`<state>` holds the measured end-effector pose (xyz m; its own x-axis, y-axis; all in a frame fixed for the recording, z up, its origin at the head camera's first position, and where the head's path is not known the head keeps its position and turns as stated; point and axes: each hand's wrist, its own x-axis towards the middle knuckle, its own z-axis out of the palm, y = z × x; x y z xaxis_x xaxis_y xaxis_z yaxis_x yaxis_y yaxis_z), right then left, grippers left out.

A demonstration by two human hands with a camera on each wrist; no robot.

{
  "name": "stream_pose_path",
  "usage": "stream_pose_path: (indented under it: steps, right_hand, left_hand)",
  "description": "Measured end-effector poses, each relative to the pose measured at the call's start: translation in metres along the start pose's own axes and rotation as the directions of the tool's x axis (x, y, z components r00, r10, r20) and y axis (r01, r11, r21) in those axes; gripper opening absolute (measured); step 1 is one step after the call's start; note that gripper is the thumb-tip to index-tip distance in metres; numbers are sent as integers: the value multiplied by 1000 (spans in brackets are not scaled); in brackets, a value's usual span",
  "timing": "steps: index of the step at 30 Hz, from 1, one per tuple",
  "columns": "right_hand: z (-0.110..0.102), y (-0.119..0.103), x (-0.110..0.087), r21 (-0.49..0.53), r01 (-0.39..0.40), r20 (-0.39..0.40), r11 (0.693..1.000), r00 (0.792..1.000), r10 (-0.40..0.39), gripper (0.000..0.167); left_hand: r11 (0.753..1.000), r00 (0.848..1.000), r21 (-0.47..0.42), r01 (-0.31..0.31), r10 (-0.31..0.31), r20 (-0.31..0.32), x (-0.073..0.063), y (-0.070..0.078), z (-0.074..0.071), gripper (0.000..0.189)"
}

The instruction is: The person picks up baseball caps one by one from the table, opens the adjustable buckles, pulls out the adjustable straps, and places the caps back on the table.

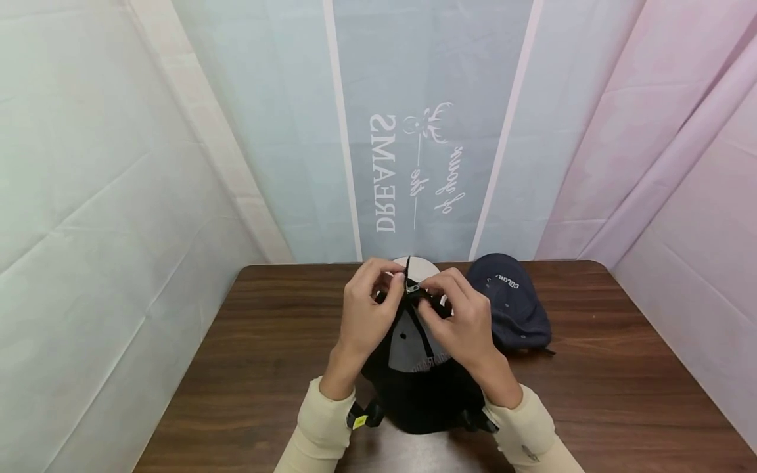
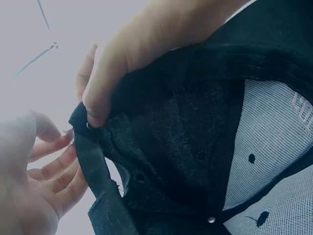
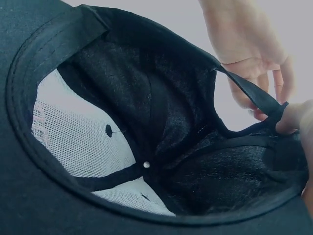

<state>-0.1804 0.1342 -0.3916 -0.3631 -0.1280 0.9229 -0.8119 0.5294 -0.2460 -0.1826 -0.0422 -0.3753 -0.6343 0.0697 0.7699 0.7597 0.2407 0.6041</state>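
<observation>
While the left hand [image 1: 368, 309] pinches the strap [image 2: 93, 159] at the back of a black cap [image 1: 422, 402], the cap's inside faces up over the table [image 1: 278, 341]; the right hand [image 1: 464, 315] pinches it beside the buckle [image 1: 412, 288], and a blue cap [image 1: 517, 312] lies farther right.

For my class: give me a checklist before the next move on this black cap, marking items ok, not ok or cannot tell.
1. Left hand pinching the strap: ok.
2. Right hand gripping the black cap: ok.
3. Buckle visible in the head view: ok.
4. Strap secured in buckle: cannot tell; partly covered.
5. Navy cap resting on the table: ok.
6. White item fully visible: not ok; partly hidden.
</observation>
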Motion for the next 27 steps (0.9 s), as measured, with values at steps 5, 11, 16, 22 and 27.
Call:
stream_pose_path:
  steps: [5, 11, 16, 22, 27]
  right_hand:
    - [0, 3, -2, -34, 12, 18, 999, 1000, -11, 16]
    - [0, 5, -4, -48, 22, -1, 999, 1000, -22, 10]
    - [1, 6, -5, -21, 39, -22, 999, 999, -40, 3]
    - [2, 6, -4, -13, 57, -36, 998, 998, -57, 9]
    - [3, 6, -5, -8, 59, -42, 998, 997, -59, 7]
  left_hand:
    - [999, 995, -2, -35, 35, 91, -3, -1, -2, 27]
    - [997, 973, -20, -75, 77, 219, -8, -2, -2, 43]
    - [996, 975, 11, -88, 83, 206, -10, -3, 1, 34]
    - [993, 982, 34, -116, 110, 150, -12, -4, 3, 15]
    - [986, 982, 52, -155, 149, 115, -12, -5, 3, 16]
